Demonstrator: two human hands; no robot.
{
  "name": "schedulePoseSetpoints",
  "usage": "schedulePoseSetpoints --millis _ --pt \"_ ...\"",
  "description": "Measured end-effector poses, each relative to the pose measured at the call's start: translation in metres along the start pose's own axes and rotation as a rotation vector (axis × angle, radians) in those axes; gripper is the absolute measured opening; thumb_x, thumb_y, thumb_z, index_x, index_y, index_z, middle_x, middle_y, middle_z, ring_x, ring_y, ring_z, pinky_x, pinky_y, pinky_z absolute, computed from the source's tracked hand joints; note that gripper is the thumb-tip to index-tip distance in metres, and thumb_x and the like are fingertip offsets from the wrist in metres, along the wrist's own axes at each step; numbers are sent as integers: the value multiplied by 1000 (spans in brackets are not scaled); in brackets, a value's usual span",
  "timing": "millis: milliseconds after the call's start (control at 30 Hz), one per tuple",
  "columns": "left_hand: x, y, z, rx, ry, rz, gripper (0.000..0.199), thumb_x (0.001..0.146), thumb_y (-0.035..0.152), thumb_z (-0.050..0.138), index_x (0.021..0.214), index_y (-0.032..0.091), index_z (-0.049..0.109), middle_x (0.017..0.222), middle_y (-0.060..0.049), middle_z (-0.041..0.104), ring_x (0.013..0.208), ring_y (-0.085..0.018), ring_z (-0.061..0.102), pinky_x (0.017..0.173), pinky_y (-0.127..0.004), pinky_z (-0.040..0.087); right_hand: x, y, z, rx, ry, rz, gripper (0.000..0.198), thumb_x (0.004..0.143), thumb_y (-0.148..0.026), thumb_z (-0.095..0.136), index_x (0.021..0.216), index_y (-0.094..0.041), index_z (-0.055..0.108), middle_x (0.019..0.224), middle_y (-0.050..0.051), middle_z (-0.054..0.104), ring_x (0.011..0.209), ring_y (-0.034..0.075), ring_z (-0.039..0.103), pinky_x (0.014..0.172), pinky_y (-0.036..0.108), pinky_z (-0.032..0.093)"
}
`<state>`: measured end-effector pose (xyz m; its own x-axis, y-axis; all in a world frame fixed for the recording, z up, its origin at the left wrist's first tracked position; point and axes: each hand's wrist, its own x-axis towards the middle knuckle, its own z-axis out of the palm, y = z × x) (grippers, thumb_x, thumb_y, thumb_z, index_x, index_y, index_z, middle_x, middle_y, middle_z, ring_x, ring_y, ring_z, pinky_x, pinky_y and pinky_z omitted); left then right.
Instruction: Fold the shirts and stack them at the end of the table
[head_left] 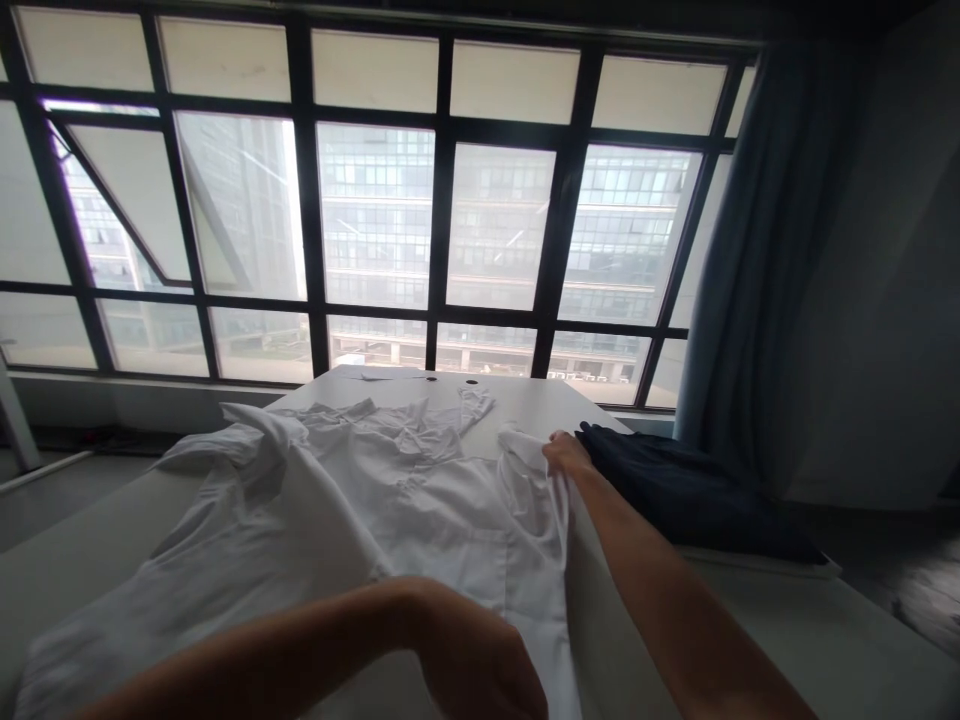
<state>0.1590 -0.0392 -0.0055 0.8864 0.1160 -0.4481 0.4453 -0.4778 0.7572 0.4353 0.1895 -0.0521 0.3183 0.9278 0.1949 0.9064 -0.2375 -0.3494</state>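
Note:
A white garment [450,510], which looks like a long shirt or coat, lies spread and wrinkled over a white table. Its upper end is bunched up, and one side at the left stands in a raised fold. My right hand [568,453] reaches forward and pinches the garment's right edge near the top. Low in the picture, my left hand [480,655] is bent over the same right edge, closer to me. Its fingers curl down onto the cloth, with their tips partly hidden at the bottom of the frame.
A dark navy stack of folded cloth [675,490] lies to the right, beside my right forearm. The white table [517,395] stretches toward a large framed window [375,220], with two dark round holes at its far end. A blue-grey curtain [765,280] hangs at the right.

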Motion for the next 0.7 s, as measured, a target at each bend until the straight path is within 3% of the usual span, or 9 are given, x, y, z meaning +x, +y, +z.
schedulePoseSetpoints --millis 67,167,200,367,467,533,600,633,700 --pt "-5 -27 -23 -38 221 -71 35 96 38 42 74 17 61 72 -2 66 63 -14 63 64 -26 49 4 -8 9 12 -87 -2 31 85 -29 60 108 -10 69 95 15 69 88 25 68 70 29 52" --pt "-30 -79 -66 386 815 -335 28 94 33 47 81 17 66 84 -9 71 78 -21 66 75 -31 49 5 -22 20 -8 -164 -44 45 86 -44 64 114 -9 67 101 16 69 90 27 68 70 31 53" --pt "-42 -98 -78 488 900 -446 26 93 32 48 85 17 68 89 -10 72 85 -24 66 80 -34 48 4 -26 23 -28 -178 -60 47 83 -45 68 113 -9 67 102 16 68 91 28 67 71 31 53" --pt "-99 -186 -109 483 951 -750 49 87 45 57 126 17 61 132 -15 62 123 -33 56 101 -42 42 5 -35 10 -91 -102 -175 23 86 -24 66 108 -15 71 107 14 68 103 28 64 82 31 49" --pt "-112 -212 -114 385 961 -735 63 87 54 54 138 16 53 143 -17 54 130 -32 51 107 -40 38 22 -21 -32 -71 98 -225 31 97 -22 52 126 -15 62 119 15 64 114 28 58 93 31 44" --pt "-111 -213 -116 364 972 -695 63 88 55 52 139 18 52 145 -15 52 133 -31 48 109 -40 36 37 4 -70 14 367 -252 33 98 -20 50 128 -10 59 118 17 63 112 27 58 94 30 42" --pt "-107 -203 -117 376 985 -662 62 89 55 51 140 20 51 148 -13 50 135 -31 45 110 -42 35 49 39 -107 112 604 -63 35 101 -21 47 131 -6 56 118 21 61 113 28 57 94 32 42" --pt "-104 -197 -118 387 988 -645 61 90 55 50 140 21 51 148 -12 49 136 -31 45 110 -42 35 53 59 -122 171 703 142 37 101 -21 46 133 -4 55 119 24 60 113 29 56 92 33 42" --pt "-98 -183 -118 403 987 -614 60 92 56 48 141 23 50 149 -11 48 135 -31 45 109 -42 36 59 99 -144 236 739 456 51 97 -20 54 142 4 44 122 35 53 111 32 57 82 37 46"
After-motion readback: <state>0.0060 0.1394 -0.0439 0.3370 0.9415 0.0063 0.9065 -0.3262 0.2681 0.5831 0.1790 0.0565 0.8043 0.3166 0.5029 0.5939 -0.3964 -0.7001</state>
